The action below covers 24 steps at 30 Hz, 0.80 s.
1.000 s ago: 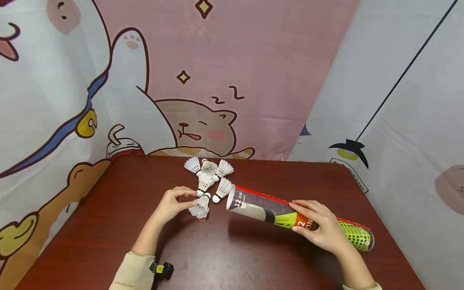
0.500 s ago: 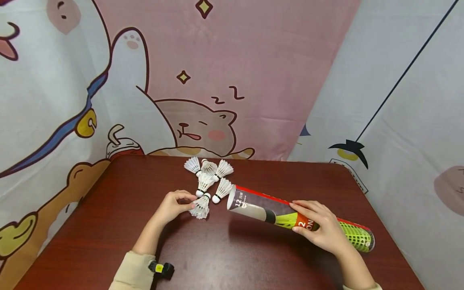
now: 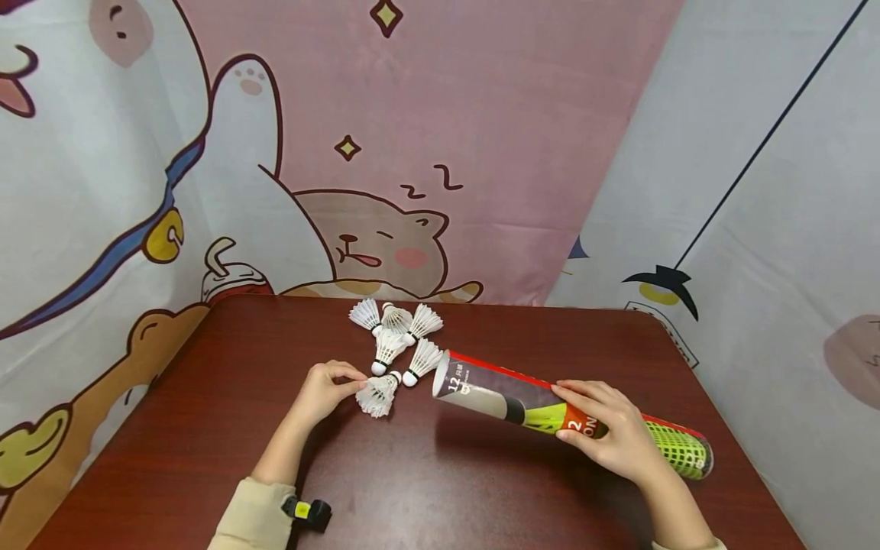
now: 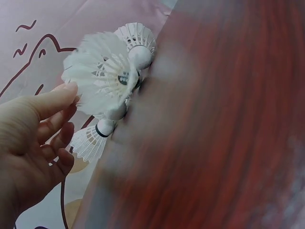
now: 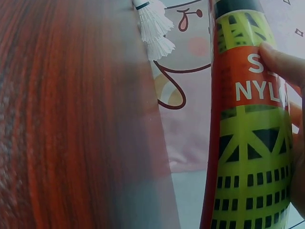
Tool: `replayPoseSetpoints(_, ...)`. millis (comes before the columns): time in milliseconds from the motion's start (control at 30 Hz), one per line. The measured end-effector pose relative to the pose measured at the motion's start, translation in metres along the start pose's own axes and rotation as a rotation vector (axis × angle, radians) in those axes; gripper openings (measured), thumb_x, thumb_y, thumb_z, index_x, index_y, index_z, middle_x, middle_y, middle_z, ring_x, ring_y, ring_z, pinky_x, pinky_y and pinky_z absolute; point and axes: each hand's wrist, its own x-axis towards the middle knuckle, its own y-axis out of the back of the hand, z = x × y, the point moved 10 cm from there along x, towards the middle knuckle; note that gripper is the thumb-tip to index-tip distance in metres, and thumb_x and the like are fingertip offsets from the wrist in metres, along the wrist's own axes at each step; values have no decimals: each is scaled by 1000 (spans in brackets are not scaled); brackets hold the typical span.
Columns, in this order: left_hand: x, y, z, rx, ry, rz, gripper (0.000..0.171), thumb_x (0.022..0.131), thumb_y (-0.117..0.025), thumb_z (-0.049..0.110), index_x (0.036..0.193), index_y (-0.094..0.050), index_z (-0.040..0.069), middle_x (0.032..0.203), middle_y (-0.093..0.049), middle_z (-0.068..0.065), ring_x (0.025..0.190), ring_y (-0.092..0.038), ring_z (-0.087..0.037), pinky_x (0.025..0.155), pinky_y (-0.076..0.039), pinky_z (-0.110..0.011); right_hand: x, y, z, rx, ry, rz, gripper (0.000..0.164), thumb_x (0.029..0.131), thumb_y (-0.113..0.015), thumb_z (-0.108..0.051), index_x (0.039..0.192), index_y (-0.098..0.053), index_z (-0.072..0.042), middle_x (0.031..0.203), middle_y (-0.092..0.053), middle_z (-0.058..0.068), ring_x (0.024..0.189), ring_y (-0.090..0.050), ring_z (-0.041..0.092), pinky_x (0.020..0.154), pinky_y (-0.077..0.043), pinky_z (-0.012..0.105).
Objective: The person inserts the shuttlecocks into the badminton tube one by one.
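With thumb and forefinger my left hand (image 3: 323,396) pinches the feather skirt of the nearest white shuttlecock (image 3: 377,396). That shuttlecock's cork points away toward the others, and in the left wrist view its wide skirt (image 4: 93,71) faces the camera. My right hand (image 3: 608,429) grips a long shuttlecock tube (image 3: 481,389) round its middle, thumb in front and fingers over the top. The tube is tilted, its white-rimmed end to the left near the shuttlecocks and higher than its other end. Green netting print and an orange band (image 5: 248,76) show in the right wrist view.
Several more shuttlecocks (image 3: 389,350) lie bunched on the dark red wooden table (image 3: 385,489) toward its back edge. One shuttlecock (image 3: 422,360) lies just left of the tube's end. A cartoon-printed cloth (image 3: 509,153) hangs behind the table.
The nearest shuttlecock has turned a little under my left fingers, its skirt swinging left and its cork shifting slightly right and nearer. My right hand and the tube have barely moved.
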Motion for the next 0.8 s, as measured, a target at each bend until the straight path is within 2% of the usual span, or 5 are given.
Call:
replayPoseSetpoints(233,0,5,-3,49,45,21,9,74,-80,-1,78,-76,7,78,-69,0,77,-60,-16,70,-48,-38,0,2,0,-4,10,9,68,65,-87,-25,128,-63,-18,125,-60,0,111,-51,15,97,-27,21)
replayPoseSetpoints(567,3,9,6,48,67,44,8,77,-78,1,80,-73,6,76,-65,1,71,-54,-11,64,-42,-27,-7,3,1,-13,-31,-13,69,66,-88,-26,129,-62,-20,126,-59,-2,112,-50,13,97,-28,21)
replayPoseSetpoints(700,7,8,14,23,63,50,7,79,-77,1,81,-73,6,78,-66,0,74,-55,-12,65,-42,-26,-10,5,-1,-21,10,17,70,64,-88,-25,129,-63,-18,126,-59,-2,111,-50,12,96,-27,19)
replayPoseSetpoints(800,10,9,37,-8,17,54,6,79,-75,-2,81,-71,3,77,-65,-3,73,-54,-11,64,-41,-27,-11,6,-2,-25,19,24,71,63,-89,-24,129,-63,-18,126,-59,-2,110,-50,12,96,-27,19)
